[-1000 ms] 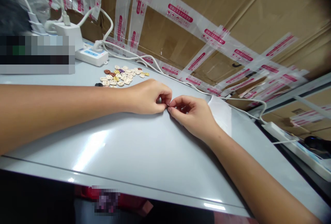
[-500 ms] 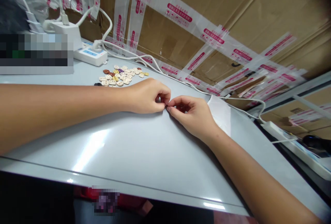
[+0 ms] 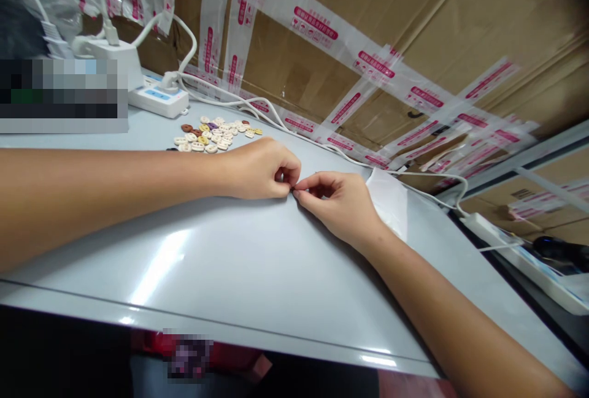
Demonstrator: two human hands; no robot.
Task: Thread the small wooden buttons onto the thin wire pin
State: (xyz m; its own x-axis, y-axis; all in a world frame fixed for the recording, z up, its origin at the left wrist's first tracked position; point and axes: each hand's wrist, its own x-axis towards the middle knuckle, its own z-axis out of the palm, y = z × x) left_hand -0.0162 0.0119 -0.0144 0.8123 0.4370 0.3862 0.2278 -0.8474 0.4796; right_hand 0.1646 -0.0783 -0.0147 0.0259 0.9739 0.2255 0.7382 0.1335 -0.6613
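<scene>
My left hand [image 3: 267, 168] and my right hand [image 3: 339, 205] meet above the middle of the grey table [image 3: 239, 287], fingertips almost touching. Both are closed in a pinch. A tiny dark thing shows between the fingertips, too small and covered to name. Behind my left wrist lies a loose pile of buttons [image 3: 216, 134], mostly cream, with some brown, yellow and purple ones. Part of the pile is hidden by my left forearm. Just beyond my right hand a white sheet or bag [image 3: 390, 200] lies flat on the table.
A white power strip [image 3: 159, 99] with plugs stands at the back left. Its white cable [image 3: 271, 117] runs along the table's back edge, before taped cardboard [image 3: 285, 67]. Another power strip [image 3: 519, 257] lies past the right edge. A red object [image 3: 230, 355] shows below the front edge.
The whole view has shifted slightly. My hands keep the same pinched pose, fingertips together, and the button pile looks unchanged.
</scene>
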